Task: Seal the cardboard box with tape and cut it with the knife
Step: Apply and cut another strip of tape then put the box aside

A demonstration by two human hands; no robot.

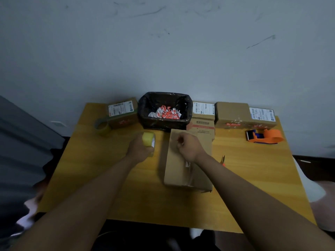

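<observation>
1. Tape rolls, two: a clear, brownish roll of packing tape lay at the far left of the yellow wooden table, touching the leftmost parcel. A yellow roll of tape was held above the table, just left of the centre box.
2. Left hand: fingers clamped around the yellow roll of tape.
3. Right hand: fingers curled together over the far half of the plain brown cardboard box. Whether they pinched a tape end could not be told.
4. The plain brown cardboard box lay at the table centre, long axis running away from the person. A strip of clear tape ran along its top seam on the near half.
5. Other cardboard parcels, four: one labelled parcel at the far left, one printed carton touching the far end of the centre box, one plain parcel and one labelled parcel at the far right.
6. One black-lined bin holding red-and-white scraps stood at the far edge, between the left parcel and the carton.
7. One small orange-handled tool, possibly the knife, lay just right of the right wrist, mostly hidden by the forearm.
8. One orange and blue tape dispenser lay at the far right, well apart from the hands.
</observation>
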